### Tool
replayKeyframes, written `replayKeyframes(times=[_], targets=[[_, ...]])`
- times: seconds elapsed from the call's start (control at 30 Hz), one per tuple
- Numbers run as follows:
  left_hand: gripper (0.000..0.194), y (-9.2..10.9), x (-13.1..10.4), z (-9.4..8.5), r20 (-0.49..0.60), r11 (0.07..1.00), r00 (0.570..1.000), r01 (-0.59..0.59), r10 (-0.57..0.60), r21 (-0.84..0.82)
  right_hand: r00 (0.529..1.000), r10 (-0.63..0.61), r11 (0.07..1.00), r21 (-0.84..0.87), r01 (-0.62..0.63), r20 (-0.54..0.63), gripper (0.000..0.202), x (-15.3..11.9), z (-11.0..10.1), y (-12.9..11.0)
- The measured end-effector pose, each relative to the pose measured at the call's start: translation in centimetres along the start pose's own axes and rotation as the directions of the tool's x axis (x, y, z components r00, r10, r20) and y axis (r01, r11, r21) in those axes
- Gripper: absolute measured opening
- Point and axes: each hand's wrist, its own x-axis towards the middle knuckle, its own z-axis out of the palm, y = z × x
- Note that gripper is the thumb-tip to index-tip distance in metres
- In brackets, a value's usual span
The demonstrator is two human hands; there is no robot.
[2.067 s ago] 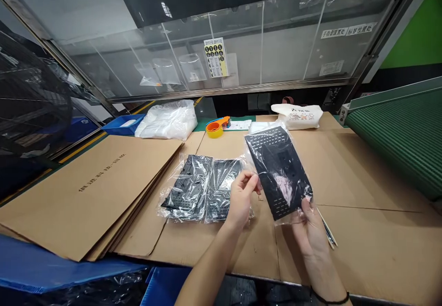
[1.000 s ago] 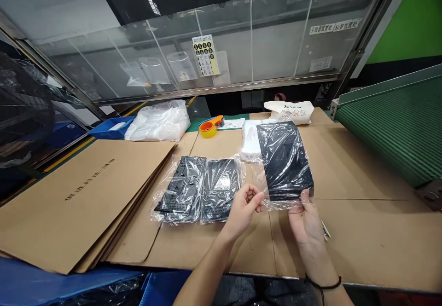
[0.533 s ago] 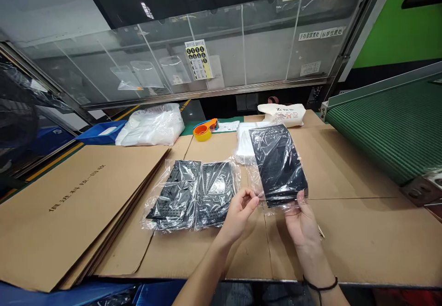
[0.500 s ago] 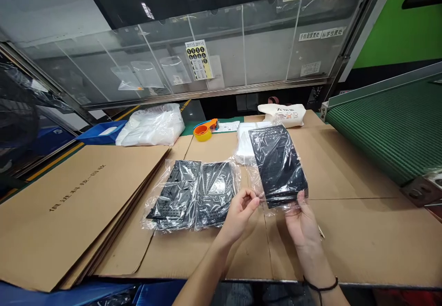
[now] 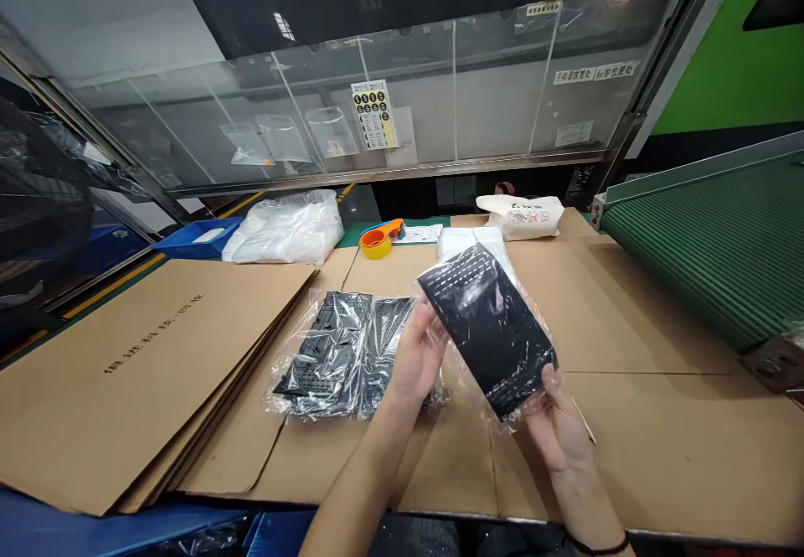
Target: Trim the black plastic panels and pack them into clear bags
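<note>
A black flat panel in a clear plastic bag [image 5: 490,327] is held tilted above the cardboard-covered table. My right hand [image 5: 558,423] grips its lower right corner, with the thumb on top. At its upper left edge, my left hand [image 5: 420,352] has its fingers closed on the bag and the panel's side. Left of my hands lie two more bagged black parts, one [image 5: 330,348] beside the other [image 5: 386,335]; my left hand and forearm partly cover the second. Behind the held panel is a stack of white bags [image 5: 471,243], partly hidden.
Stacked cardboard sheets [image 5: 157,356] fill the left. Along the back are a blue tray [image 5: 198,240], a white plastic bundle [image 5: 286,229], an orange tape dispenser [image 5: 380,239] and a white pouch [image 5: 524,216]. A green ribbed conveyor [image 5: 709,239] stands at the right.
The held panel has turned over or rotated, tilting leftward, and now shows rows of slots. My left hand has moved up and taken hold of its left edge. The view has shifted slightly.
</note>
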Motion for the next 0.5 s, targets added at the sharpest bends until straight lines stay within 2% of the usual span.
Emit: replayKeyframes(times=[0.1,0.27,0.37,0.5], targets=[[0.030,1.5,0.9,0.4,-0.067,0.996,0.996,-0.068,0.064,-0.062,1.000,0.012,1.000,-0.017,-0.012,0.002,0.040,-0.1,-0.5,-0.3],[0.026,2.8,0.8,0.6,-0.065,0.989,0.987,-0.147,0.149,0.030,0.999,-0.008,0.998,-0.057,0.010,0.034,0.039,-0.3,-0.5,-0.8],[0.035,2.4,0.5,0.6,-0.085,0.990,0.987,-0.136,0.139,0.041,0.998,-0.005,0.995,-0.098,0.011,0.065,0.041,-0.5,-0.4,-0.4],[0.040,0.4,-0.6,0.6,-0.061,0.996,0.997,-0.044,0.049,0.077,0.997,-0.024,0.992,-0.121,0.033,0.077,0.038,-1.5,0.2,0.6]])
